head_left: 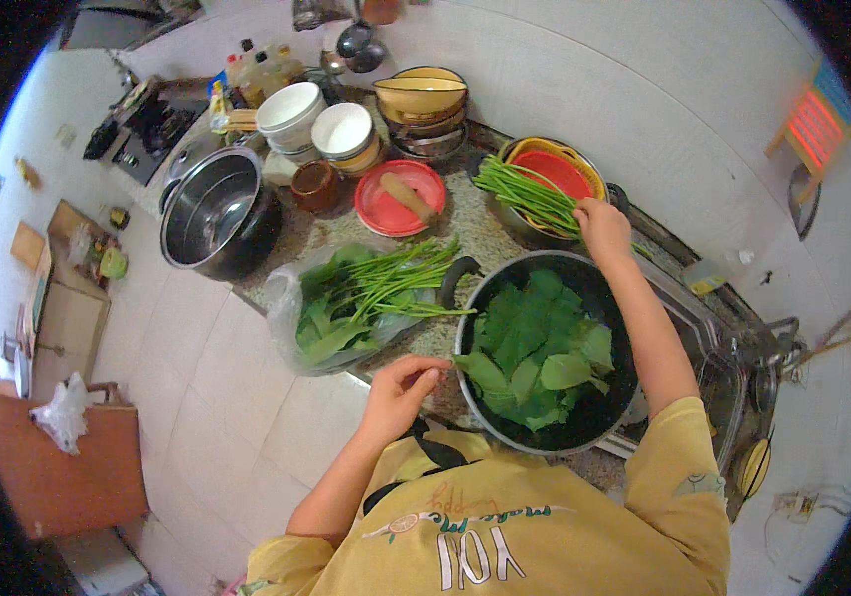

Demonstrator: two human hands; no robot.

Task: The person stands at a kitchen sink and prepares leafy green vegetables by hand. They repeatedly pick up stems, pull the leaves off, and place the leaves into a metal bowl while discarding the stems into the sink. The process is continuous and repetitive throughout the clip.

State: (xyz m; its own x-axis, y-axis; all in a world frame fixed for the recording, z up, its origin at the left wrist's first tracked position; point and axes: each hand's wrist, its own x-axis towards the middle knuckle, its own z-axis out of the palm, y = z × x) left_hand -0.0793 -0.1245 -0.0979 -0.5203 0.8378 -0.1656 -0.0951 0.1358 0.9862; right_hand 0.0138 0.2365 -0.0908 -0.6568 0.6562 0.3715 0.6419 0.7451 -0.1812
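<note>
A wide dark pot (634,392) in front of me holds a heap of broad green leaves (535,318). At the pot's left rim my left hand (401,397) is closed in a pinch, its fingertips at the edge of a green leaf (482,372). Farther back, my right hand (605,232) is closed at the near end of a bunch of leafless green stems (527,195). Those stems lie across a pot with a red basin (560,177) in it. Left of the leaf pot, an opened clear plastic bag (284,323) holds leafy greens with long stems (411,278).
An empty black pot (222,214) stands at the counter's left edge. Behind are white bowls (343,129), a brown jar (314,187), a red dish (371,204) with a wooden-handled tool (408,198), and stacked yellow basins (424,94). A metal sink (709,372) lies at right.
</note>
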